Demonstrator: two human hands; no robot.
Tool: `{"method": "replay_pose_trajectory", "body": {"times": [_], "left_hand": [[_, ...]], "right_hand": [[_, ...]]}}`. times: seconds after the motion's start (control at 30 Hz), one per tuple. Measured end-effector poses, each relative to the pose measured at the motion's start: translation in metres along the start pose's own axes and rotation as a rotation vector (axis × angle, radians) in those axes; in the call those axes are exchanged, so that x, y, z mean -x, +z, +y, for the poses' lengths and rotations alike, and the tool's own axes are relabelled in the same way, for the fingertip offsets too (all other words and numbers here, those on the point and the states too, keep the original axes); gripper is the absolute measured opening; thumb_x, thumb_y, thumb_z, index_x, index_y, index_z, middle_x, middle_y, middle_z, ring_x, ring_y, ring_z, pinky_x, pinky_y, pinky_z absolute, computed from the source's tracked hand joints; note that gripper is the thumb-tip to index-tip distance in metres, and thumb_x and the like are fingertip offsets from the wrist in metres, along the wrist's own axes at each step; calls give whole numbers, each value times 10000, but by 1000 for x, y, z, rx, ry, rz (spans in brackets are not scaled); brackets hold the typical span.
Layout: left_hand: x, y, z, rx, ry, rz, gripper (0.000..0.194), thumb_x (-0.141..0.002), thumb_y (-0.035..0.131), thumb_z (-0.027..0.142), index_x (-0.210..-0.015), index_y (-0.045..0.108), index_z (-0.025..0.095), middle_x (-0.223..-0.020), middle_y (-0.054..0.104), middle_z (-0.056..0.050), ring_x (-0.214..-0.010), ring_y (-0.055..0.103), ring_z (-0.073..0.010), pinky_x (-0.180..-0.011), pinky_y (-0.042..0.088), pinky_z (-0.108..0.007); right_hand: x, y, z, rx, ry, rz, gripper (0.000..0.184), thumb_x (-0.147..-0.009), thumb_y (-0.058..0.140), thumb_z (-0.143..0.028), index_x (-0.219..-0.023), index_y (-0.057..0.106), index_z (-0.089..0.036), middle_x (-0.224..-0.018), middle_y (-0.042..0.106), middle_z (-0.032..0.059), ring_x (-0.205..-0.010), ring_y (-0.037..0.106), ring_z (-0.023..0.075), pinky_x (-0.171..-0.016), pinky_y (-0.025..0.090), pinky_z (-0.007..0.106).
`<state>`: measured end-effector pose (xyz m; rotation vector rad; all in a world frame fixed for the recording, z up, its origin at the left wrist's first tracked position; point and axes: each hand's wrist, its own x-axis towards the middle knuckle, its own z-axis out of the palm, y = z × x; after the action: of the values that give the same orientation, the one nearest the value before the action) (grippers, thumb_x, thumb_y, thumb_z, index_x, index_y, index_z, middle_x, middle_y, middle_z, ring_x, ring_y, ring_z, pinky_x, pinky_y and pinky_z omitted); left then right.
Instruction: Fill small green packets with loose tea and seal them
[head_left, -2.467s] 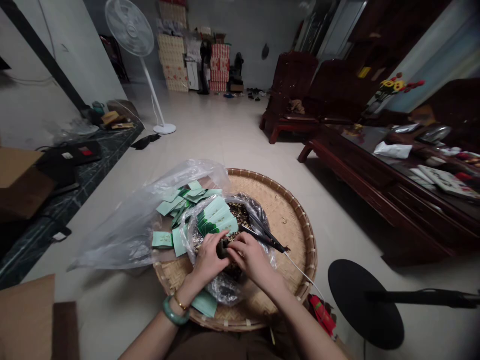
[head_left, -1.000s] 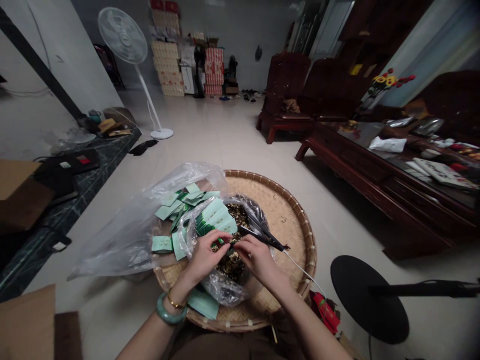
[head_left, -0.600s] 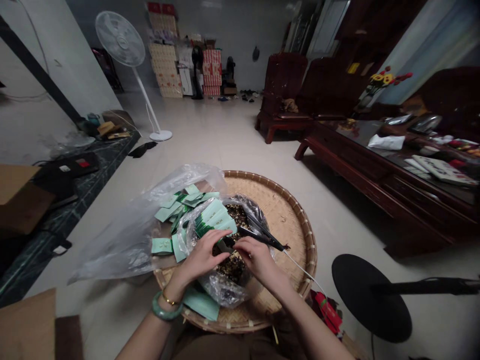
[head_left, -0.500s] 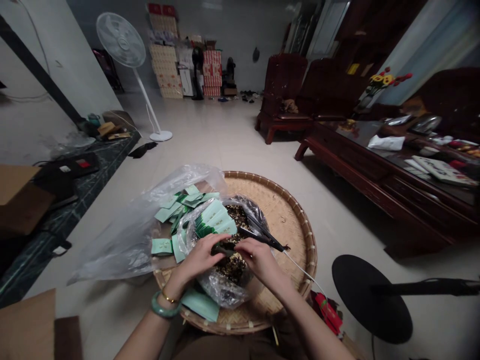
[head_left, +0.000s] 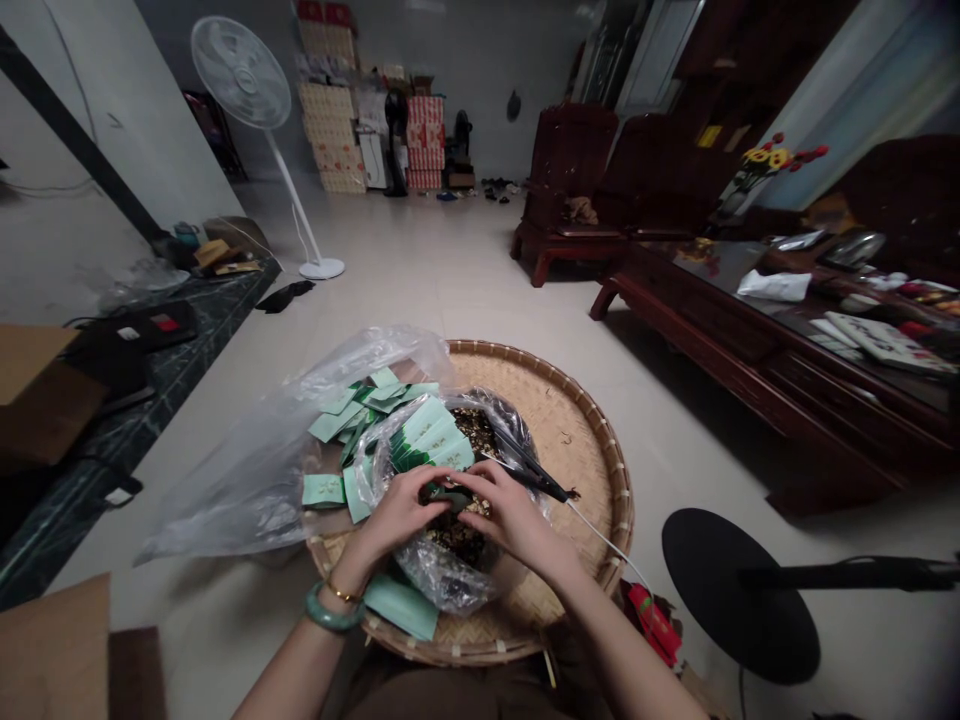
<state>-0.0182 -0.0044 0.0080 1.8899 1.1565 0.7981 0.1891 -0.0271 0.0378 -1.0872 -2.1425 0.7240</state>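
Above an opened clear plastic bag (head_left: 450, 585) of dark and pale dried loose mix (head_left: 471, 428), my two hands meet. My left hand (head_left: 409, 510) curls its thumb and fingers round one side of a small dark green packet (head_left: 450, 497). The fingers of my right hand (head_left: 506, 510) bend over its other side, thumb below; they partly hide the packet. Just beyond, several light green packets (head_left: 433, 435) lie fanned on the bag. A black long-armed tool (head_left: 541, 478) with a white cord rests on the bag's right side.
All this sits on a round woven bamboo tray (head_left: 577, 420). More green packets (head_left: 367, 405) lie at its left, beside a large clear plastic bag (head_left: 247, 480). A black round base (head_left: 739, 590) stands right, a cardboard box (head_left: 56, 640) lower left, a dark wooden table (head_left: 750, 350) farther right.
My right hand has shifted slightly left and up, its pinched fingers spreading over the green packet. My left hand has barely moved.
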Motion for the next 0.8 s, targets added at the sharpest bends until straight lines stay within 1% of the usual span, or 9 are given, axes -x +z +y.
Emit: {"method": "replay_pose_trajectory", "body": {"times": [0.13, 0.23, 0.33, 0.43, 0.47, 0.57, 0.63, 0.73, 0.8], "left_hand": [[-2, -1, -1, 12, 28, 2, 178, -729, 672, 167, -904, 689, 189, -933, 697, -48, -922, 613, -204, -859, 457, -323], [-5, -1, -3, 34, 47, 10, 78, -721, 690, 179, -799, 691, 188, -914, 704, -51, -923, 611, -204, -867, 448, -326], [-8, -1, -5, 40, 18, 10, 103, -690, 721, 185, -789, 693, 187, -915, 712, -54, -913, 618, -208, -853, 448, -322], [-10, 0, -7, 31, -49, 3, 169, -670, 741, 206, -831, 698, 182, -911, 713, -52, -888, 628, -208, -830, 452, -311], [-10, 0, -7, 25, -70, -1, 179, -669, 742, 211, -840, 699, 180, -909, 714, -51, -875, 631, -205, -818, 452, -305], [-10, 0, -6, 9, -100, -13, 185, -666, 739, 223, -840, 698, 174, -883, 717, -40, -829, 633, -197, -768, 453, -283], [-10, 0, -4, 5, -106, -20, 193, -661, 738, 229, -840, 696, 171, -865, 715, -33, -807, 629, -191, -736, 449, -268], [-10, -1, -1, 11, -118, -32, 203, -670, 718, 224, -864, 689, 169, -855, 708, -21, -795, 621, -183, -707, 441, -252], [-9, -1, 1, 18, -118, -41, 198, -681, 692, 205, -874, 683, 166, -852, 703, -15, -791, 615, -175, -701, 437, -244]], "right_hand": [[-6, 12, 5, -42, -6, 47, 205, -846, 574, -113, -987, 691, -206, -881, 623, 52, -779, 619, 157, -705, 511, 260], [-10, 8, 6, -101, -20, 102, 134, -845, 588, -146, -880, 705, -200, -801, 647, 43, -708, 617, 149, -640, 491, 240], [-13, -2, 7, -144, -6, 187, 110, -846, 603, -207, -825, 710, -201, -741, 662, 41, -678, 617, 154, -616, 482, 246], [-12, -13, 9, -179, 70, 316, 115, -838, 603, -235, -804, 706, -198, -743, 663, 44, -675, 616, 158, -604, 486, 253], [-11, -16, 10, -180, 95, 327, 112, -833, 602, -232, -804, 704, -197, -750, 660, 43, -670, 613, 155, -596, 485, 252], [-9, -22, 11, -128, 132, 247, 108, -828, 598, -216, -823, 705, -199, -776, 646, 39, -618, 581, 134, -552, 462, 239], [-8, -21, 9, -80, 127, 177, 108, -827, 614, -228, -883, 704, -207, -818, 639, 41, -633, 576, 133, -564, 464, 240], [-9, -10, 5, -31, 50, 111, 165, -814, 658, -255, -973, 689, -225, -870, 627, 45, -767, 599, 166, -677, 489, 272], [-11, 1, 4, -1, -12, 102, 151, -821, 655, -239, -967, 687, -221, -863, 615, 46, -802, 595, 177, -709, 486, 283]]}}
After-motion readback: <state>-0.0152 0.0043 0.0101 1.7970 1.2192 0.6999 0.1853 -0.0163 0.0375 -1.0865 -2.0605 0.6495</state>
